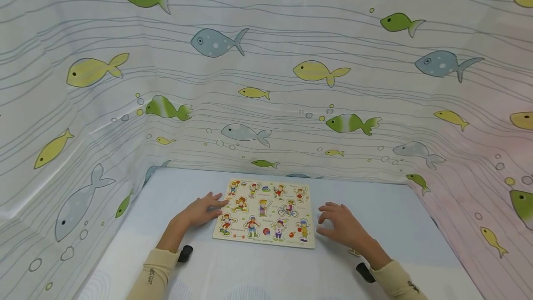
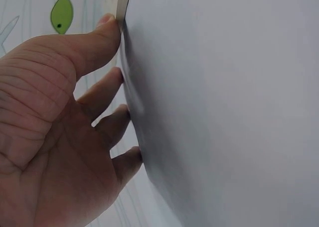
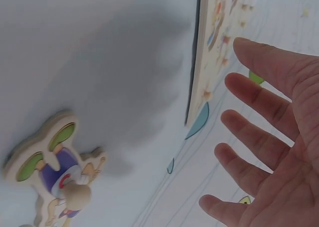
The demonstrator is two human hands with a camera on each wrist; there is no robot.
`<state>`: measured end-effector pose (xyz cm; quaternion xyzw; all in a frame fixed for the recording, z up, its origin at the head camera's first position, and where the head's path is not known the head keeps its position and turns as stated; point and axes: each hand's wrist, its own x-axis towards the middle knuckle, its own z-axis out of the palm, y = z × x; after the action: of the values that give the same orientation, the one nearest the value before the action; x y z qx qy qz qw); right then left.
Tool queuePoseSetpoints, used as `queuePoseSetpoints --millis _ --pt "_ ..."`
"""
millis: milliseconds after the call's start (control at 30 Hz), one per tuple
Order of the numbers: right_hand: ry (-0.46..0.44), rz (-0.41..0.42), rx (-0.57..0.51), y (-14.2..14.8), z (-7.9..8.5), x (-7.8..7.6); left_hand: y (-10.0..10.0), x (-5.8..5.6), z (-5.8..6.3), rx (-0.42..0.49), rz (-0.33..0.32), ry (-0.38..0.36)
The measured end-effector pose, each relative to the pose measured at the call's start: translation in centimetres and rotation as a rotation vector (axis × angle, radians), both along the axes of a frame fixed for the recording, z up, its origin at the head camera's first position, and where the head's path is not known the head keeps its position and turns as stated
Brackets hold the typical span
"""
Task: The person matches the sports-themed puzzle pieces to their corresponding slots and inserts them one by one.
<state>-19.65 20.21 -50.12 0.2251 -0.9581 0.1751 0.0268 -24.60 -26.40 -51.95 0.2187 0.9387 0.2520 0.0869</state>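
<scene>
A wooden knob puzzle board (image 1: 268, 214) with several sports figures lies on the table. My left hand (image 1: 202, 210) is at the board's left edge. In the left wrist view, the thumb (image 2: 94, 45) touches that edge, and the other fingertips reach the table surface. To the right of the board, my right hand (image 1: 342, 224) hovers with spread, slightly bent fingers and holds nothing. A loose puzzle piece (image 1: 354, 252) lies under my right wrist, mostly hidden in the head view. The right wrist view shows this figure piece (image 3: 62, 170) with purple clothing, green feet and a round knob.
The table (image 1: 258, 272) has a pale blue and white cover. Fish-patterned curtains (image 1: 283, 105) enclose it at the back and on both sides. A black wrist device sits near each sleeve, the left one (image 1: 185, 253) and the right one (image 1: 365, 272).
</scene>
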Motion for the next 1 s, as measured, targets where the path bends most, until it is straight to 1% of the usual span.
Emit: queuePoseSetpoints --millis 300,500,633,867,1000 --pt "-0.050 -0.030 -0.016 1.1 -0.1 0.8 -0.1 0.1 -0.1 0.010 -0.012 0.005" --pt "-0.034 -0.049 -0.010 2.0 -0.2 1.1 0.0 0.1 0.2 0.010 -0.012 0.001" --pt "-0.030 -0.052 -0.004 2.7 -0.3 1.2 0.1 -0.1 0.1 0.001 -0.012 0.001" --pt "-0.041 -0.106 0.020 4.2 -0.6 1.4 -0.1 -0.2 0.0 0.004 -0.009 0.004" --pt "-0.039 -0.108 0.032 5.0 -0.6 1.6 -0.2 -0.2 -0.2 -0.003 -0.010 0.005"
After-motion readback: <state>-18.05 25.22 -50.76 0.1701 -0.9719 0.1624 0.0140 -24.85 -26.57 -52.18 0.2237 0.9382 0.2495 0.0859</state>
